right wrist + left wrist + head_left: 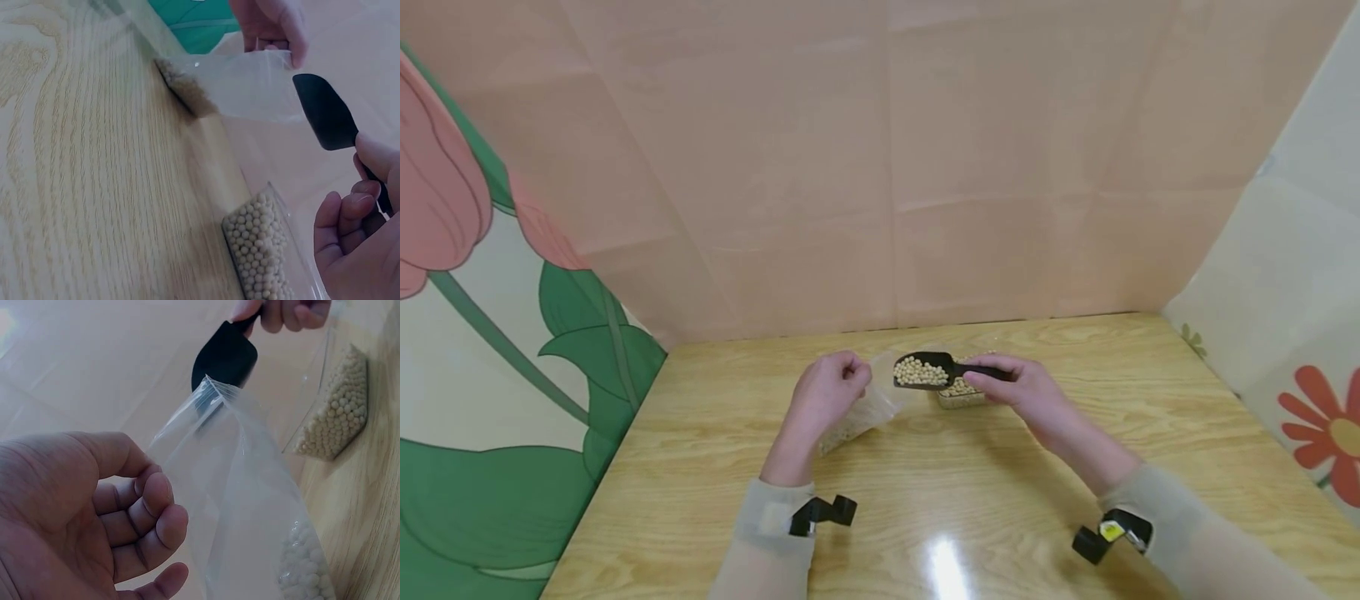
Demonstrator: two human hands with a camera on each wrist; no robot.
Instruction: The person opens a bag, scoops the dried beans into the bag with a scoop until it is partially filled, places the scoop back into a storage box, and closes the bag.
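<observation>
The right hand grips a scoop nearly level, likely lest beans spill, a box at its 4 o'clock, while the left hand pinches a bag, seemingly steadying it, at 8 o'clock.

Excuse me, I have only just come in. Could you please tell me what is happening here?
A person is working with beans at a table. The left hand holds a clear plastic bag by its top edge, with beans in the bottom of it. The right hand holds a black scoop by its handle. The scoop is up off the table, near the top of the bag, and carries pale beans. A clear container on the table also has beans in it.
</observation>
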